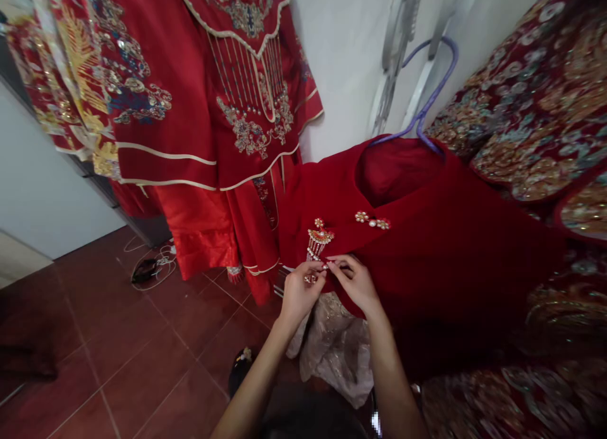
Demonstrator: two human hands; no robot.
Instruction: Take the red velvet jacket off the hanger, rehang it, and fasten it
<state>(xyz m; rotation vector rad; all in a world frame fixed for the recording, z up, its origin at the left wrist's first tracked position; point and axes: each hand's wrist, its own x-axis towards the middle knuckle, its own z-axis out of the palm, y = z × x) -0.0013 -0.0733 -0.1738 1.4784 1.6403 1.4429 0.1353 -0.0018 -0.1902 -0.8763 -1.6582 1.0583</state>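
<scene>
A dark red velvet garment (450,255) hangs in front of me from a purple hanger (439,88). Near its neckline sits a beaded flower fastening (373,221) with pearls. Lower on the left, a fan-shaped tassel ornament (320,236) with bead strings dangles over the cloth. Just below it, my left hand (300,292) and my right hand (356,284) meet, thumbs and fingers pinched at a small beaded button fastening (325,267) on the garment's edge. The fingertips partly cover the fastening, so whether its two halves are joined is hidden.
At left hangs a red embroidered costume (249,129) with cream piping and bead fringe. Heavily sequinned garments (545,110) crowd the right side. Sheer glittery fabric (339,350) hangs below my hands. A loose white cable (164,262) lies on the tiled floor (142,344).
</scene>
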